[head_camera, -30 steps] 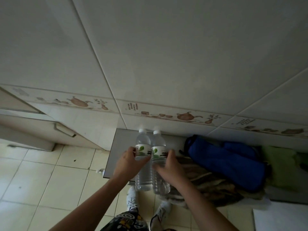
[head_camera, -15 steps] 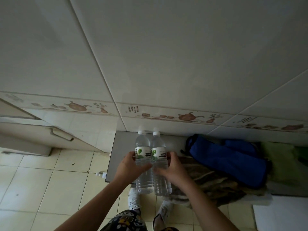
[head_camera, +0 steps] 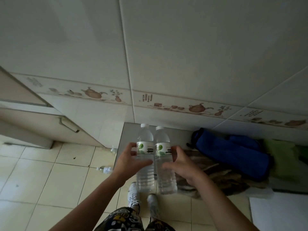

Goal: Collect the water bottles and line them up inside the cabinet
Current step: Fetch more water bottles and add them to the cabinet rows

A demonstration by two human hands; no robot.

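Observation:
Two clear water bottles with white caps and green-leaf labels stand upright side by side in the air, over the front edge of a grey counter (head_camera: 128,135). My left hand (head_camera: 128,162) grips the left bottle (head_camera: 144,135) around its middle, thumb across the front. My right hand (head_camera: 183,165) grips the right bottle (head_camera: 161,137) the same way from the right. The bottles touch each other. Another bottle (head_camera: 105,169) lies on the floor tiles to the left. A white cap (head_camera: 113,150) shows beside the counter's side.
A cabinet with a bar handle (head_camera: 68,125) stands at the left against the tiled wall. On the counter to the right lie a blue padded bag (head_camera: 233,152), green cloth (head_camera: 280,157) and brown patterned fabric (head_camera: 216,174). My shoes (head_camera: 133,195) are below the bottles.
Both hands keep their hold on the two bottles, which have barely shifted. The view has moved a little, showing more of the floor at the left.

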